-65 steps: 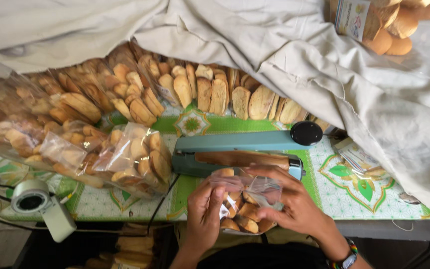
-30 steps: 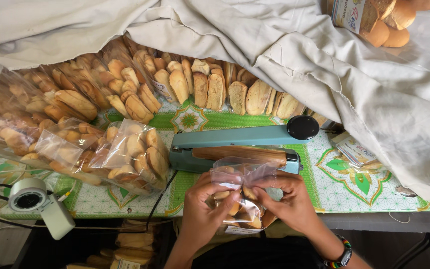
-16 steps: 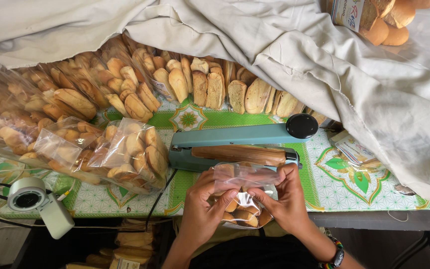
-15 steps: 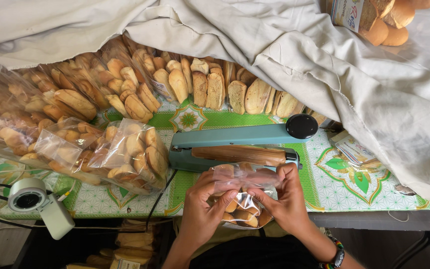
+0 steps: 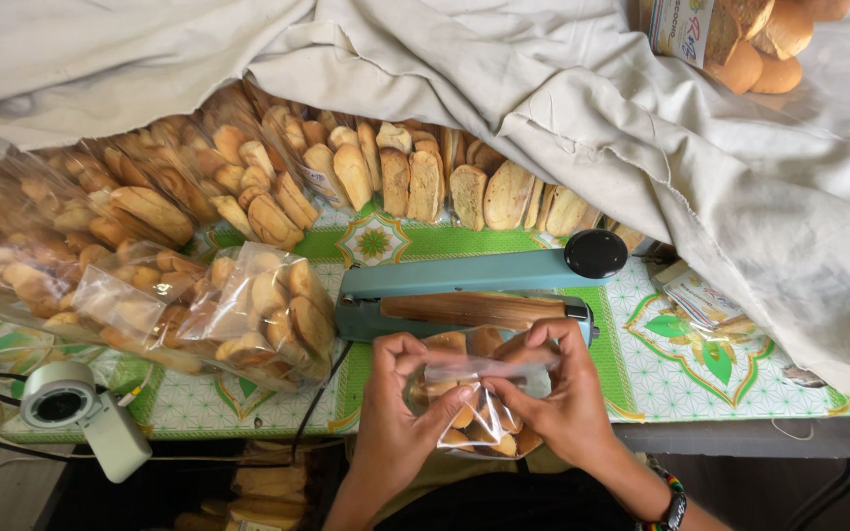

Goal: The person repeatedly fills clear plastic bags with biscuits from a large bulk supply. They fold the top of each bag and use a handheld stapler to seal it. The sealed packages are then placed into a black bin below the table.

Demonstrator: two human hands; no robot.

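Observation:
A small clear plastic bag of toasted bread slices (image 5: 474, 398) is held between both hands at the table's near edge. My left hand (image 5: 400, 418) pinches the bag's open top from the left, thumb and fingers closed on the film. My right hand (image 5: 563, 398) grips the top from the right, with a beaded bracelet on its wrist. Just beyond the bag lies a teal heat sealer (image 5: 464, 290) with a wooden bar and a black knob.
Several sealed clear bags of bread slices (image 5: 248, 310) are piled at the left. Loose slices (image 5: 386, 182) line up under a white cloth (image 5: 641, 128) at the back. A green patterned tablecloth (image 5: 710, 354) covers the table. A grey tape dispenser (image 5: 81, 413) sits at front left.
Both hands have kept hold of the bag and shifted it slightly right and up toward the sealer, while the fingers work along its top edge.

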